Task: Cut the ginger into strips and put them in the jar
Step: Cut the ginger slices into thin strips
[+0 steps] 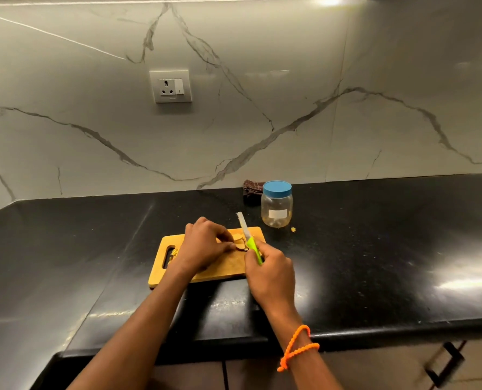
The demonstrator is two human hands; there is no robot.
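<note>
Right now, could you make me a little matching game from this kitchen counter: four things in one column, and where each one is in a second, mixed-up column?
Things:
1. knife
2. jar
3. ginger slices
4. cloth

Places:
A. on the wooden cutting board, under the left hand
B. against the wall, behind the jar
C. in the grip of the right hand
D. on the black counter, beyond the board, blue lid on

Pairs: 1-C, 2-D, 3-A, 4-B

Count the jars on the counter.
1. The jar, blue lid on, stands on the black counter behind the cutting board's right end, beside a dark cloth.
</note>
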